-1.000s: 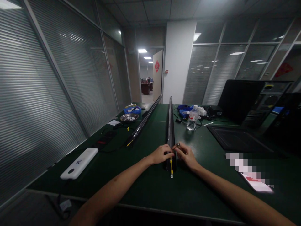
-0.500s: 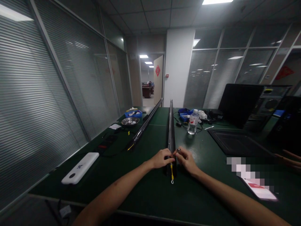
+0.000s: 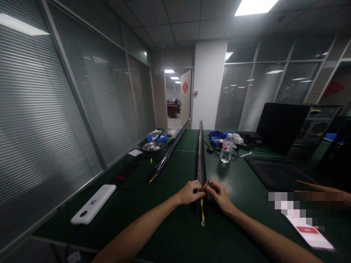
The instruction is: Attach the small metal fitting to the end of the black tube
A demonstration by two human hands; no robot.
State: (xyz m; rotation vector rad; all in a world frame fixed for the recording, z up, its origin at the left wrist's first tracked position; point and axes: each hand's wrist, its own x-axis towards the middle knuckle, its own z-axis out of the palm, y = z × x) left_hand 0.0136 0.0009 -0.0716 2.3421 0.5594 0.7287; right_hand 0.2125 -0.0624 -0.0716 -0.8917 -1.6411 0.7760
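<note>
A long dark bar, glossy as if wrapped in clear plastic, runs away from me down the middle of the table. At its near end my left hand is closed, thumb and fingertips pinched over the bar. Opposite it, my right hand is closed too, its fingertips almost meeting the left ones. What lies in both pinches is too small and covered to name. A small shiny piece shows at the right index finger. Below the hands, a yellow wire with a metal ring terminal sticks out toward me.
A second dark bar lies to the left. Beyond are a steel bowl, blue bins and a water bottle. A white case lies left; a phone, a black tray and another person's hand are right.
The whole view has shifted slightly downward. My hands keep pinching at the bar's near end with little movement. The other person's hand has come further in from the right, above the phone.
</note>
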